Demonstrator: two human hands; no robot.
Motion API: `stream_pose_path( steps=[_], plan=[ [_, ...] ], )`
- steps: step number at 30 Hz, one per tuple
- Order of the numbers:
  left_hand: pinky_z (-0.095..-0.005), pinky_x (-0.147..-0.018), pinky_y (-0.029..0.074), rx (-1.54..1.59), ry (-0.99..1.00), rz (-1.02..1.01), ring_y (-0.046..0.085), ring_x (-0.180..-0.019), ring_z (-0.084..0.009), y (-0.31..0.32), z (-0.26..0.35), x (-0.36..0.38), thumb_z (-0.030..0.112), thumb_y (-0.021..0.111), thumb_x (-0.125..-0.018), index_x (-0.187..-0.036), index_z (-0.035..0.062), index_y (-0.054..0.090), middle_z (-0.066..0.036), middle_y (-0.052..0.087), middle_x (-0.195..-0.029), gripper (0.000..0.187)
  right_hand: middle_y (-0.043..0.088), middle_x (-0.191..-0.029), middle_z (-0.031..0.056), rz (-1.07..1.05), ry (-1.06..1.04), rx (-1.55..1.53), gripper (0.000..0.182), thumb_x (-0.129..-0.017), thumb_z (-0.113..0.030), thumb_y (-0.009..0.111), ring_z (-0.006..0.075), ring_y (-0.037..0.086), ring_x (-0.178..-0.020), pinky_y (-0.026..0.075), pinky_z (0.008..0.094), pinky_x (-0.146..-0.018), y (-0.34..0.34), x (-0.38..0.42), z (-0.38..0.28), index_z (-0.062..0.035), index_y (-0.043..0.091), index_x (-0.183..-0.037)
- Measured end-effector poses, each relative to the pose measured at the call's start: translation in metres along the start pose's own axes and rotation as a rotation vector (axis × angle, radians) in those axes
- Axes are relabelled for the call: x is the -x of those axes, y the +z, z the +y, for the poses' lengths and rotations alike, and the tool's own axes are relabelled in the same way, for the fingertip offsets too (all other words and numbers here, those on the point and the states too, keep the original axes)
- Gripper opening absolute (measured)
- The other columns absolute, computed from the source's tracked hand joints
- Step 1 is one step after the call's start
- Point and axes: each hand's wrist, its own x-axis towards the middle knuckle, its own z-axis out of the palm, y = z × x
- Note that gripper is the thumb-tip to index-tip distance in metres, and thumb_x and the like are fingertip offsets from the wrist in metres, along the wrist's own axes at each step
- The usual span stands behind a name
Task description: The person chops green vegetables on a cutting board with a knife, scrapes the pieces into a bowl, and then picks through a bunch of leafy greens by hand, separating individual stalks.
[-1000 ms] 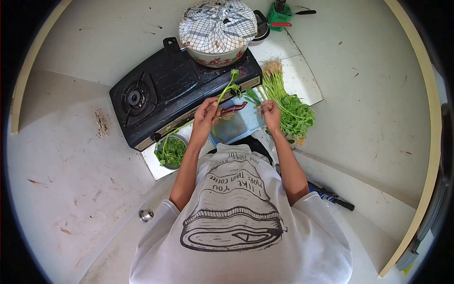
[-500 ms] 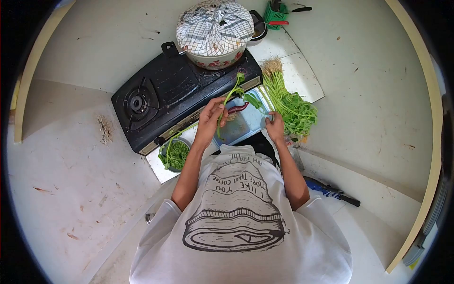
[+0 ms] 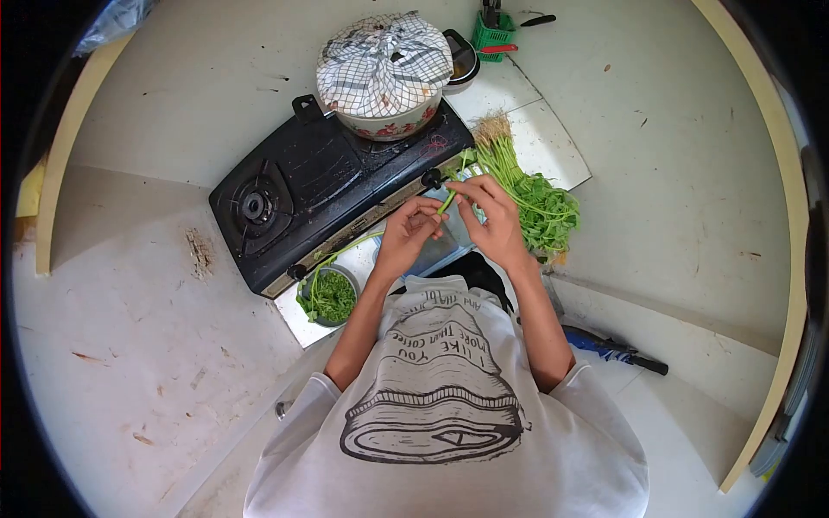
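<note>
Between my two hands is a short green leafy-vegetable stem [image 3: 446,202]. My left hand [image 3: 406,237] is closed with its fingertips on the lower end, and my right hand [image 3: 496,220] pinches the upper part. Both are above a light-blue plastic tray [image 3: 436,250], whose contents my hands mostly hide. To the right of my right hand lies a bunch of leafy greens [image 3: 548,211], its roots pointing to the stove side. At the left, a bowl [image 3: 355,281] holds picked green leaves, with a long stem reaching out of it.
A black two-burner gas stove [image 3: 319,186] stands just beyond the hands. On its right burner is a flowered pot [image 3: 389,128] under a checked cloth [image 3: 384,65]. Behind are a small dark pan [image 3: 462,60] and a green basket [image 3: 492,36] with utensils.
My right hand has moved up and left from beside the greens to the stem. My left hand has shifted slightly right and lower. The dark red object in the tray is now hidden.
</note>
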Motion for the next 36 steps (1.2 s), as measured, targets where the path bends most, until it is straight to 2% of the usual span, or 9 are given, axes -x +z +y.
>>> stream_pose_path(
  steps=[3, 9, 12, 15, 18, 21, 27, 30, 36],
  plan=[
    [-0.0276, -0.082, 0.054, -0.046, 0.025, 0.007, 0.065, -0.089, -0.0116, 0.001, 0.001, 0.0, -0.002, 0.061, -0.098, -0.122, -0.0012, 0.059, -0.009, 0.069, -0.109, 0.024, 0.067, -0.1, 0.0129, 0.049, -0.058, 0.042, 0.026, -0.087, 0.002, 0.07, 0.0298, 0.068, -0.087, 0.055, 0.038, -0.079, 0.002, 0.001, 0.01, -0.0024, 0.072, -0.112],
    [-0.0278, -0.082, 0.053, -0.075, 0.041, 0.035, 0.066, -0.091, -0.0129, 0.006, 0.005, 0.0, -0.001, 0.062, -0.099, -0.121, -0.0012, 0.06, -0.007, 0.069, -0.106, 0.023, 0.067, -0.098, 0.013, 0.081, 0.022, 0.004, 0.022, -0.085, 0.002, 0.072, 0.0309, 0.068, -0.084, 0.055, 0.0381, -0.075, 0.003, 0.003, 0.002, -0.0009, 0.071, -0.106],
    [-0.0283, -0.088, 0.055, -0.079, 0.046, 0.031, 0.067, -0.097, -0.0135, 0.007, 0.003, 0.0, -0.008, 0.059, -0.093, -0.119, -0.0003, 0.06, -0.008, 0.069, -0.108, 0.027, 0.066, -0.096, 0.0133, 0.112, 0.019, 0.07, 0.019, -0.085, 0.002, 0.072, 0.0315, 0.067, -0.082, 0.054, 0.039, -0.073, 0.008, 0.007, 0.007, -0.0007, 0.07, -0.103],
    [-0.0273, -0.084, 0.054, -0.084, 0.061, 0.034, 0.068, -0.094, -0.013, 0.009, 0.003, 0.0, -0.007, 0.059, -0.094, -0.118, -0.0001, 0.06, -0.008, 0.069, -0.107, 0.024, 0.065, -0.095, 0.0124, 0.116, 0.018, 0.121, 0.019, -0.086, 0.003, 0.073, 0.0233, 0.065, -0.075, 0.053, 0.0337, -0.068, 0.01, 0.011, 0.011, 0.0008, 0.068, -0.104],
    [-0.0263, -0.076, 0.053, -0.1, 0.027, 0.041, 0.068, -0.089, -0.0124, 0.012, 0.009, 0.0, -0.002, 0.06, -0.098, -0.117, -0.0001, 0.06, -0.008, 0.068, -0.107, 0.019, 0.064, -0.095, 0.0122, 0.131, 0.0, 0.1, 0.019, -0.086, 0.004, 0.073, 0.0234, 0.064, -0.075, 0.052, 0.0341, -0.068, 0.012, 0.014, 0.015, 0.0013, 0.067, -0.104],
    [-0.0259, -0.07, 0.051, -0.034, -0.006, 0.042, 0.066, -0.082, -0.0118, 0.011, 0.008, -0.001, 0.007, 0.061, -0.102, -0.117, 0.0, 0.06, -0.008, 0.069, -0.106, 0.017, 0.063, -0.093, 0.0133, 0.148, 0.012, 0.089, 0.016, -0.086, 0.002, 0.071, 0.0308, 0.067, -0.079, 0.053, 0.0393, -0.07, 0.015, 0.015, 0.012, 0.0003, 0.068, -0.102],
    [-0.0286, -0.069, 0.05, 0.051, -0.096, 0.003, 0.061, -0.075, -0.0136, 0.004, 0.0, -0.01, 0.016, 0.064, -0.103, -0.118, 0.0005, 0.062, -0.009, 0.066, -0.105, 0.022, 0.063, -0.094, 0.013, 0.121, 0.047, 0.027, 0.016, -0.086, 0.003, 0.071, 0.0279, 0.068, -0.079, 0.053, 0.0378, -0.069, 0.024, 0.022, 0.009, 0.0025, 0.067, -0.101],
    [-0.0289, -0.068, 0.05, 0.093, -0.176, -0.003, 0.062, -0.077, -0.0134, -0.001, -0.006, -0.015, 0.015, 0.064, -0.102, -0.116, -0.0002, 0.063, -0.008, 0.065, -0.106, 0.021, 0.063, -0.094, 0.0127, 0.126, 0.055, 0.053, 0.017, -0.084, 0.003, 0.071, 0.0275, 0.068, -0.079, 0.053, 0.0368, -0.069, 0.026, 0.024, 0.014, 0.0019, 0.066, -0.101],
    [-0.0272, -0.07, 0.052, -0.092, -0.142, -0.087, 0.063, -0.083, -0.0103, -0.008, 0.007, -0.022, 0.011, 0.065, -0.101, -0.114, 0.0007, 0.064, -0.003, 0.066, -0.098, 0.017, 0.059, -0.089, 0.0105, 0.142, 0.104, 0.018, 0.02, -0.081, 0.003, 0.072, 0.0243, 0.062, -0.072, 0.05, 0.0343, -0.064, 0.029, 0.023, 0.016, 0.0006, 0.065, -0.099]
  ],
)
